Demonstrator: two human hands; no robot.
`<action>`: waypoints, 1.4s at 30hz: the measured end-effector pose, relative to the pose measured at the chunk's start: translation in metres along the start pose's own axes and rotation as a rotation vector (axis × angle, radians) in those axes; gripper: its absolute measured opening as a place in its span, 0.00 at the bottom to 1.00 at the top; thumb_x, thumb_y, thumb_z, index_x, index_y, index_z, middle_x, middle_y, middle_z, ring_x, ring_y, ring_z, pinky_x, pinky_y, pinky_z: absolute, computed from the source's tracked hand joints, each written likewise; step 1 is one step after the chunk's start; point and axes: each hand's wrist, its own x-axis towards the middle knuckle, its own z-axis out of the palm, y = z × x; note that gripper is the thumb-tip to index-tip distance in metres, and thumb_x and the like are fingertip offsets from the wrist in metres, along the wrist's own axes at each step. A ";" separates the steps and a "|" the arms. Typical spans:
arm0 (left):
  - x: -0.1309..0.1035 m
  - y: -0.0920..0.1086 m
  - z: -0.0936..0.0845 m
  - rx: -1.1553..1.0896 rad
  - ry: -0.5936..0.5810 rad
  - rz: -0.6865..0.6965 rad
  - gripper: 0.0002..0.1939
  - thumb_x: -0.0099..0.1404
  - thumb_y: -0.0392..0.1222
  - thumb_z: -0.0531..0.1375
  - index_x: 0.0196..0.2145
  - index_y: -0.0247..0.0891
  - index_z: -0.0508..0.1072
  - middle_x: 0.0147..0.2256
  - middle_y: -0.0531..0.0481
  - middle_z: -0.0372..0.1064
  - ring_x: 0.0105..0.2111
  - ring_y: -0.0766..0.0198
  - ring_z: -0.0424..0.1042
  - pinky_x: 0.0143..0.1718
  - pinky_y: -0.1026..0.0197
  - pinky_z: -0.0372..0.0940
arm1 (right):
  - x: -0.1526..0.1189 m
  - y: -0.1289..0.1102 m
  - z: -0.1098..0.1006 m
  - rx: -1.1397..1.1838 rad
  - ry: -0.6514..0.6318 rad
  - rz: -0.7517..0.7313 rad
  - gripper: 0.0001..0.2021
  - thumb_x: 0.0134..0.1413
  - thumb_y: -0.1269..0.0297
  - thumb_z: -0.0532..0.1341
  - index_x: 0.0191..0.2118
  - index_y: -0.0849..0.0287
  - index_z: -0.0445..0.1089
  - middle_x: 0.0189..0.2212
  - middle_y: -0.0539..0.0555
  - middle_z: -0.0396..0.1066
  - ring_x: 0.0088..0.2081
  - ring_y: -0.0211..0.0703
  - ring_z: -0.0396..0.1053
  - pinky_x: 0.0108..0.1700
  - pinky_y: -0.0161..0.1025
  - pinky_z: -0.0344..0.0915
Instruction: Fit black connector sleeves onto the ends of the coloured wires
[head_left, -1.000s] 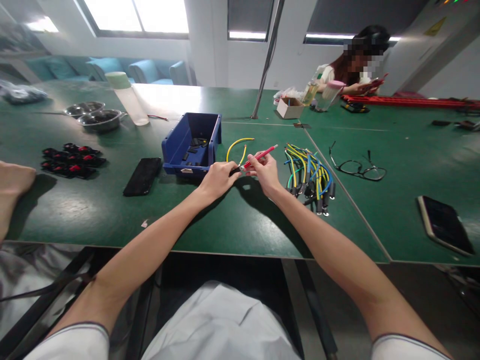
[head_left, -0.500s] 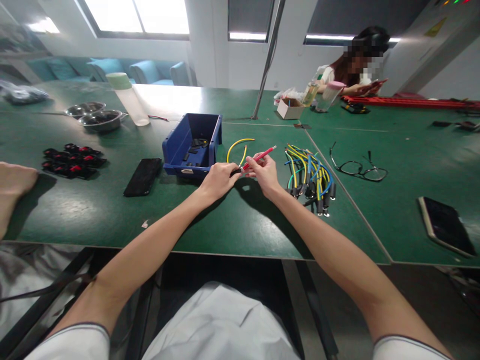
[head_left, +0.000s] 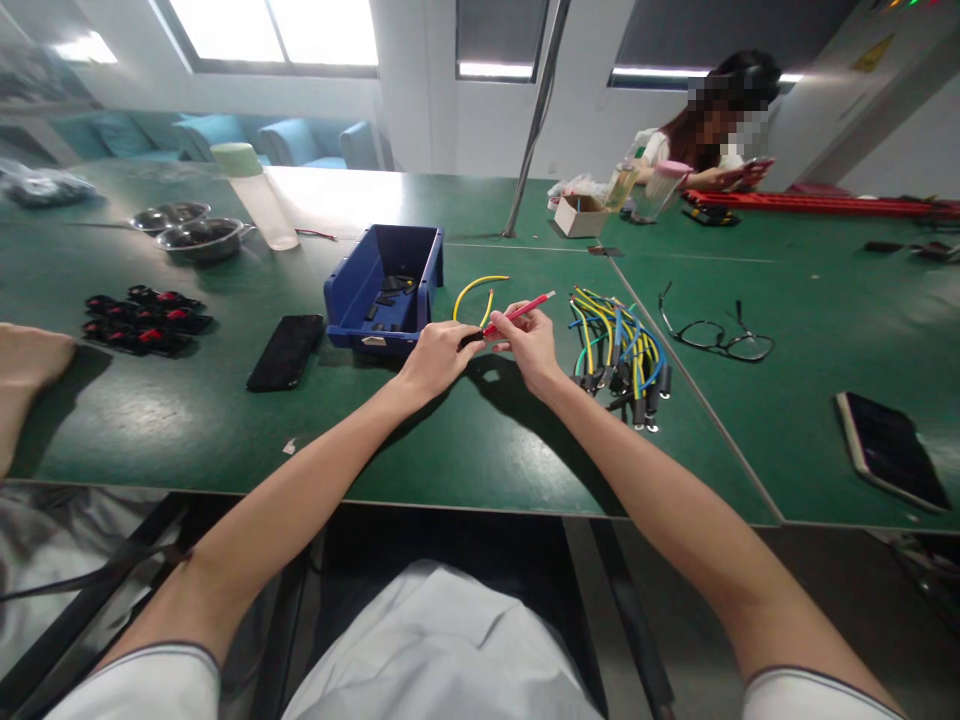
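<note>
My right hand [head_left: 531,345] pinches a short red cable [head_left: 529,305] whose bare end points up and to the right. Close beside it, my left hand [head_left: 439,360] is closed on a small black sleeve [head_left: 471,339], which meets the cable's lower left end. Fingers partly hide that junction. Just behind both hands lies a yellow cable [head_left: 480,281], curved on the table. To the right sits a bundle of yellow, blue and green cables [head_left: 619,335] with black sleeves and ring terminals. A blue bin [head_left: 349,305] holding several black pieces stands left of my hands.
A black phone [head_left: 285,353] and a cluster of black-and-red parts [head_left: 146,320] lie left. Glasses [head_left: 720,340] and another phone [head_left: 892,450] lie right. A bottle [head_left: 259,195], metal bowls [head_left: 202,240] and a pole [head_left: 532,140] stand behind. Another person's arm [head_left: 34,370] rests at left; someone sits across.
The black sleeve has shifted slightly toward the red cable, covering the silvery end seen between my hands before. Both hands have otherwise stayed in nearly the same place.
</note>
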 end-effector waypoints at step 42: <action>-0.002 0.000 -0.004 0.192 0.032 0.000 0.12 0.68 0.43 0.56 0.44 0.39 0.76 0.40 0.45 0.75 0.37 0.60 0.73 0.40 0.60 0.66 | 0.002 -0.007 -0.004 -0.016 -0.058 0.002 0.18 0.41 0.55 0.70 0.31 0.57 0.62 0.26 0.48 0.73 0.30 0.41 0.76 0.24 0.31 0.68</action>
